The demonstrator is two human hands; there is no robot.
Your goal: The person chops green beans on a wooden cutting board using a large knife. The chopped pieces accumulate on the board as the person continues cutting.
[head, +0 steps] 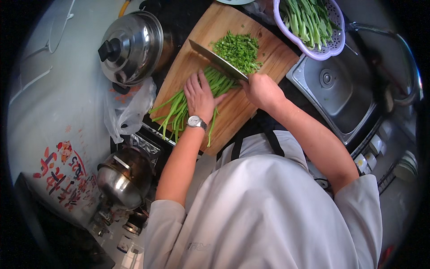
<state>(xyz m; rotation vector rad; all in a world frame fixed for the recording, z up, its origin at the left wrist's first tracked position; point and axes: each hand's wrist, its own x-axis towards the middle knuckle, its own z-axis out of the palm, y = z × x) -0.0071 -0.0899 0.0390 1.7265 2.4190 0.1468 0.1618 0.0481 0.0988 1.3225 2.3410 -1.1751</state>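
Note:
A wooden cutting board [231,124] lies before me. Across it runs a bunch of long green vegetable stems [178,109], their lower ends hanging past the board's left edge. My left hand [200,94], with a watch [194,121] at the wrist, presses down on the bunch and holds it, thumb spread to the right. My right hand [265,90] grips the handle of a broad kitchen knife [220,62]. The blade stands on edge at the cut end of the bunch, close beyond my left fingertips. Past the blade sits a pile of chopped green pieces [237,48].
A lidded steel pot [131,47] and a clear plastic bag [129,111] stand left of the board. Nearer is a round metal pot [124,178]. At right are a steel sink [336,87] and a purple basket [276,13] of leafy greens [310,25].

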